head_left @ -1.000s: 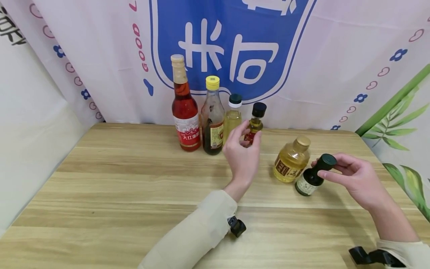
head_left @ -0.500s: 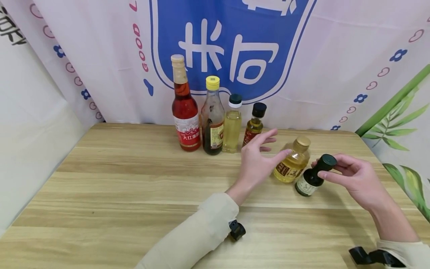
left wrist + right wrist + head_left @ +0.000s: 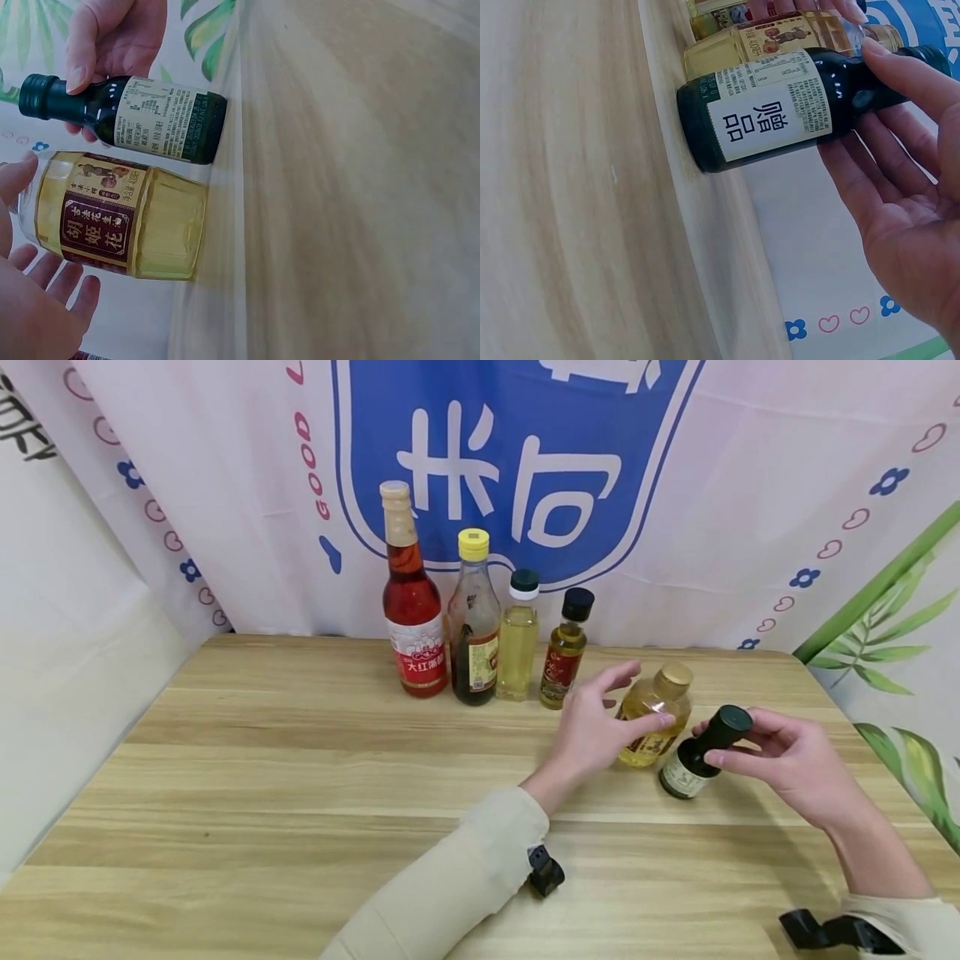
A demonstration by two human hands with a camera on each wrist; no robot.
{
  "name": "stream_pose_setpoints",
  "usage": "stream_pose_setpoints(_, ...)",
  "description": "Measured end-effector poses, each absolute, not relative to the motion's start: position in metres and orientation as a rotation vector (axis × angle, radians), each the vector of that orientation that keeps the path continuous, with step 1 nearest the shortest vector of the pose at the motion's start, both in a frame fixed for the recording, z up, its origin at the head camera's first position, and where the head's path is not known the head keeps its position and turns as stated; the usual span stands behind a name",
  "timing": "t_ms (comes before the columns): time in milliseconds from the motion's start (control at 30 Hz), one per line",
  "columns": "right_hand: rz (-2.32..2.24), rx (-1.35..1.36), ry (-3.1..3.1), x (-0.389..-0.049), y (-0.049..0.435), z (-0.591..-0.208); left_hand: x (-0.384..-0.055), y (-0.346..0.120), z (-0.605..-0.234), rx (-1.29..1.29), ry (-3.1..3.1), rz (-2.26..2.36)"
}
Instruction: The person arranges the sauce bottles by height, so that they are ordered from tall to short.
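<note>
My left hand (image 3: 588,735) reaches around a squat peanut oil bottle (image 3: 647,750) with a gold cap. In the left wrist view, its thumb is at the shoulder of the oil bottle (image 3: 161,225) and its fingers stay spread along the other side, loosely extended. My right hand (image 3: 802,764) pinches the neck of a small dark green bottle (image 3: 686,772) between thumb and fingers. The right wrist view shows the pale label of this green bottle (image 3: 769,112) facing the camera. Both bottles stand upright, side by side, on the wooden table (image 3: 300,827).
Along the back edge stand a tall red vinegar bottle (image 3: 420,652), a yellow-capped dark sauce bottle (image 3: 474,668), a pale oil bottle (image 3: 517,652) and a small red-labelled bottle (image 3: 562,664). A printed curtain (image 3: 697,585) hangs right behind them.
My left hand has let go of the small red-labelled bottle and moved right and nearer, to the peanut oil bottle. My right hand has stayed on the green bottle.
</note>
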State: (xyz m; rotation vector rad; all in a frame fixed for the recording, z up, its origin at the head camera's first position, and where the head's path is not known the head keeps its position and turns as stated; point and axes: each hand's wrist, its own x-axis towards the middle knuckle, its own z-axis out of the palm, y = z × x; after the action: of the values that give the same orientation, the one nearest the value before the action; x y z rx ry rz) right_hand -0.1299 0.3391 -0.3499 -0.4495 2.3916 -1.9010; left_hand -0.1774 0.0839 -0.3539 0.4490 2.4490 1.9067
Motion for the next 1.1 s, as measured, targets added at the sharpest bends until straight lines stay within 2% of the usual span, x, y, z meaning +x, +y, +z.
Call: stream_pose_setpoints(1100,-1.914,-0.504,2.397,-0.1299,0.3387,-0.3508,-0.1818,0.0846,-0.3539,0.564,2.529,1.604)
